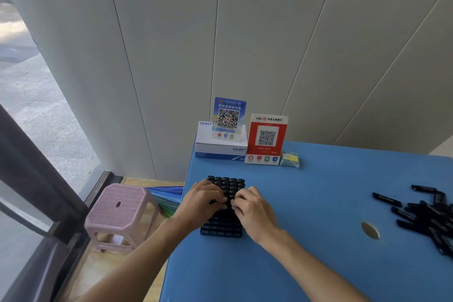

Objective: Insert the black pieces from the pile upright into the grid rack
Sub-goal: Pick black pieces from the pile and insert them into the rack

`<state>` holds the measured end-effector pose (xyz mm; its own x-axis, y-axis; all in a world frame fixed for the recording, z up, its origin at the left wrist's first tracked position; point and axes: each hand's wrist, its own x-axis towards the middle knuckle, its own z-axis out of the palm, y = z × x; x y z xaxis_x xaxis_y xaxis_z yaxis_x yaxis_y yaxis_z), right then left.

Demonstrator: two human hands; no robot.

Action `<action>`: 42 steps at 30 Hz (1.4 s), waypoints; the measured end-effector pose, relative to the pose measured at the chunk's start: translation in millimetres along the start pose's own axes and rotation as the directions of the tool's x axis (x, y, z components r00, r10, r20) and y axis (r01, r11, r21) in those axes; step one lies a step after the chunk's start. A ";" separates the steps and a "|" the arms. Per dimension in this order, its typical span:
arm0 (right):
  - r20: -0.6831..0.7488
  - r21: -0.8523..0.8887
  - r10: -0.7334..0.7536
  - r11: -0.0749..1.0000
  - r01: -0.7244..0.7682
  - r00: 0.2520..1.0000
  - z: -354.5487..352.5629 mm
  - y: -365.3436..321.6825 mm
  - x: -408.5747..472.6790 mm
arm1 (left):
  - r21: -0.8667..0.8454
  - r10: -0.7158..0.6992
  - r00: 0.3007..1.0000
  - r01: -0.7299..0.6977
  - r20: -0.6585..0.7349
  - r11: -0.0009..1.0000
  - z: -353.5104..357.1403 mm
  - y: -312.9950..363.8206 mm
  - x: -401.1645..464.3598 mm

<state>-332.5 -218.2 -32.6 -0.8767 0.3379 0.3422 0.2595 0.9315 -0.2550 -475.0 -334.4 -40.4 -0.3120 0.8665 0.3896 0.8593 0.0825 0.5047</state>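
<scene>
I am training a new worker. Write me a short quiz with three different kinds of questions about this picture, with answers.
1. True or false: the far rows of the grid rack already hold upright black pieces.
2. Where is the pile of loose pieces? A) left of the rack B) at the right edge of the blue table C) on the pink stool
3. Fill in: the left hand and right hand are both over the ____.

Key: 1 true; 2 B; 3 rack.
</scene>
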 end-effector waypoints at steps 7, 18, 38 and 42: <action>0.020 0.018 0.040 0.999 -0.040 0.999 -4.0 -1.0 -1.8 | 0.054 0.023 1.000 -0.022 -0.009 0.998 -2.4 3.6 1.7; -0.023 0.063 0.189 0.980 -0.187 0.982 -18.9 7.3 -28.9 | 0.092 0.040 0.999 -0.038 -0.025 0.995 1.2 4.6 -3.4; 0.117 -0.010 0.357 0.933 -0.359 0.927 -47.8 18.3 -64.4 | 0.267 0.038 0.996 -0.014 -0.086 0.964 11.4 27.2 -13.3; 0.120 -0.060 0.372 0.928 -0.368 0.920 -68.5 32.1 -79.1 | 0.299 0.089 0.996 -0.079 -0.021 0.951 26.2 60.9 -10.7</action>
<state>-227.1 -205.8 -5.9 -0.7589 0.6416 0.1113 0.5874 0.7482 -0.3086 -408.7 -325.7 -34.0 -0.2425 0.8597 0.4496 0.9630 0.1571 0.2191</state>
